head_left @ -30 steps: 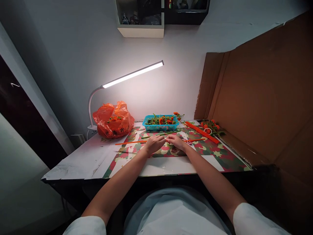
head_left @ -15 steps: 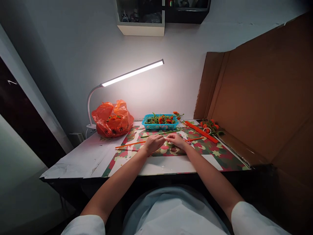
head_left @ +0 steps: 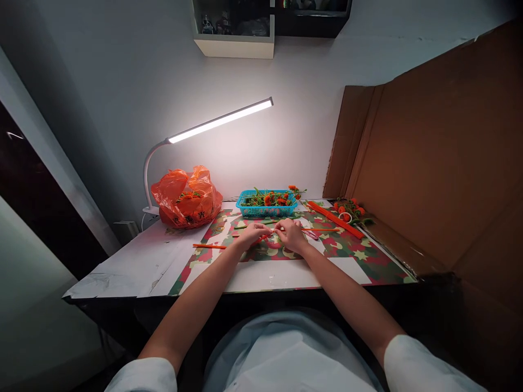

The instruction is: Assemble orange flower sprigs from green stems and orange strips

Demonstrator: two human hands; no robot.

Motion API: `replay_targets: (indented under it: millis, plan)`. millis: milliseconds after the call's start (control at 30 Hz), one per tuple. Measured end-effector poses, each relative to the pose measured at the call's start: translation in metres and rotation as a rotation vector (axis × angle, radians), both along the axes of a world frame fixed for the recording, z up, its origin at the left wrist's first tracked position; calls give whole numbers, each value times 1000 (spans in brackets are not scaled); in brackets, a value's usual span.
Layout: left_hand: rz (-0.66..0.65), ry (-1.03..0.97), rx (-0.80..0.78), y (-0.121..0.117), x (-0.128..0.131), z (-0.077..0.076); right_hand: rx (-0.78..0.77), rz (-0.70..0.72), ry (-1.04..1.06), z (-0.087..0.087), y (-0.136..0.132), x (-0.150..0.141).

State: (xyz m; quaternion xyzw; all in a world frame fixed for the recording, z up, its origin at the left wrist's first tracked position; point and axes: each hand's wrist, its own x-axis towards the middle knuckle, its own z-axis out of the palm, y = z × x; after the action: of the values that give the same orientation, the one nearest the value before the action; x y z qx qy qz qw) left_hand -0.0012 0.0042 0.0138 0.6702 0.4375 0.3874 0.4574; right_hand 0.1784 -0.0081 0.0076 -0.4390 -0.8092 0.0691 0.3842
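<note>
My left hand (head_left: 254,233) and my right hand (head_left: 291,235) meet over the patterned mat, their fingertips pinched close together. Between them shows a small bit of orange pipe cleaner (head_left: 265,236), its shape mostly covered by the fingers. One orange strip (head_left: 209,246) sticks out to the left, by my left wrist. Another thin orange strip (head_left: 324,230) runs rightward from behind my right hand. Pink-handled scissors (head_left: 311,235) lie just right of my right hand, partly hidden. A green stem (head_left: 242,226) rests beyond my left hand.
A blue basket (head_left: 267,211) of orange flowers with green stems stands at the back. Left of it is an orange plastic bag (head_left: 188,209) below a lit lamp (head_left: 220,121). An orange bundle (head_left: 335,219) and more flowers (head_left: 349,208) lie right, beside a cardboard wall (head_left: 433,163).
My hands have turned and their fingertips have shifted slightly left. The orange strip on the left shows shorter and flatter, while more of the right-hand strip is visible.
</note>
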Motion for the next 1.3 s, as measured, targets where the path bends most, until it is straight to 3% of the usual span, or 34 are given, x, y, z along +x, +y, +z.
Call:
replay_targets:
  millis: [67, 133, 333, 433, 533, 667, 800, 967, 1100, 1167, 1300]
  plan:
    - [-27, 0, -92, 2, -2, 0, 66, 7, -55, 0, -2, -1]
    - [-23, 46, -27, 1, -3, -2, 66, -5, -61, -1, -2, 0]
    - [139, 436, 794, -5, 1, -9, -178, -24, 134, -8, 9, 5]
    - [153, 636, 1002, -5, 0, -11, -258, 35, 225, -11, 14, 6]
    - [152, 776, 1098, -3, -2, -12, -289, 52, 261, -13, 15, 6]
    - [157, 856, 1127, -2, -2, -14, -311, 37, 255, -13, 14, 4]
    - [138, 819, 1045, -5, 1, -14, -283, 8, 189, -11, 10, 3]
    - [176, 570, 761, -5, 2, -11, -85, -69, 41, -4, 0, 0]
    - [44, 398, 524, -2, -1, -10, -30, -80, -3, -1, -4, -3]
    - [38, 423, 564, -1, -2, -11, -112, -77, 20, -2, -2, -3]
    - [61, 612, 899, -4, -4, -12, -340, 11, 116, -3, 5, 3]
